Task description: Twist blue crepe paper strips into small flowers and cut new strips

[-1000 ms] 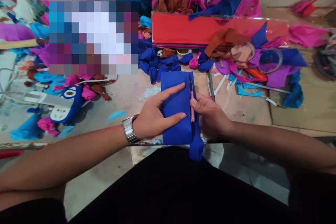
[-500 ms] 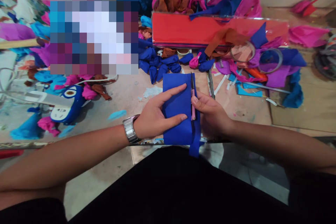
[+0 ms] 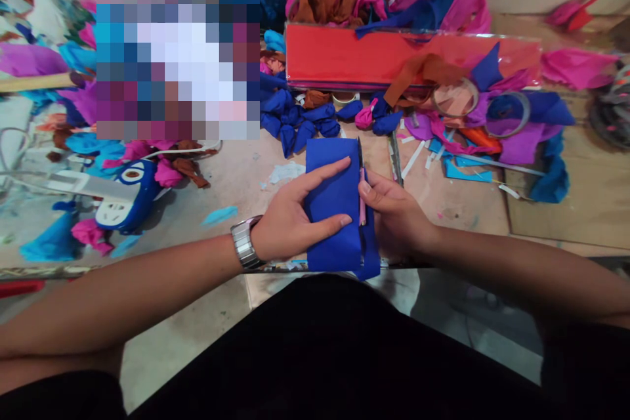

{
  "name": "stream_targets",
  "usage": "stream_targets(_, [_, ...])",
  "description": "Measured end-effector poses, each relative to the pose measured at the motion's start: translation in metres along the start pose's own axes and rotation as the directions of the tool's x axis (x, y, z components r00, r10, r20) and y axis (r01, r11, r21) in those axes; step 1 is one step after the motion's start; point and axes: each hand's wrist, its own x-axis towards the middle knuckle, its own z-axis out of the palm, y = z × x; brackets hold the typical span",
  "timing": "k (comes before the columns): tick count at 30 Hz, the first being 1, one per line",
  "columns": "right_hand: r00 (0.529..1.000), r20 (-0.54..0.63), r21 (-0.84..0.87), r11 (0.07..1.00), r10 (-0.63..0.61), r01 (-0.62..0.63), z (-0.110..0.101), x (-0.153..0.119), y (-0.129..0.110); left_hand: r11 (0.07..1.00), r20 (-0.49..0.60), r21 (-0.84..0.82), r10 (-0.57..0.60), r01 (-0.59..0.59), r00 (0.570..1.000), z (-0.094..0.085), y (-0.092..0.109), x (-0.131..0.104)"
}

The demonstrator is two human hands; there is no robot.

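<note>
A flat blue sheet [image 3: 332,246] lies at the table's front edge, straight before me. My left hand [image 3: 290,213] rests on it with thumb and fingers spread apart, pressing it down. At the sheet's right edge my right hand [image 3: 396,210] is closed round a pink-handled cutting tool [image 3: 363,200], whose dark blade points away from me. A narrow blue strip [image 3: 370,252] hangs along that edge, below the right hand. Part of the tool and most of the right fingers are hidden.
Behind the sheet lie bunched blue pieces [image 3: 305,134] and a long red pack [image 3: 344,56]. Tape rolls [image 3: 455,97] and coloured scraps are at the right. A blue-and-white power strip [image 3: 125,200] with cables sits at the left, among crumpled pieces.
The blue strip at the right edge has come away from the upper part of the sheet, and its lower end has shifted up and right. Both hands have hardly moved.
</note>
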Motion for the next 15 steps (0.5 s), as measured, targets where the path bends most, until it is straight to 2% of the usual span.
stream_targets(7, [0.997, 0.015, 0.108, 0.991, 0.080, -0.081, -0.0011, -0.0010, 0.0006, 1.000, -0.042, -0.009, 0.000, -0.001, 0.999, 0.0003, -0.0013, 0.0005])
stream_targets(15, [0.997, 0.032, 0.083, 0.994, 0.074, -0.076, -0.0005, -0.0015, -0.0004, 1.000, -0.022, 0.004, -0.014, 0.014, 1.000, -0.0011, -0.0007, 0.0006])
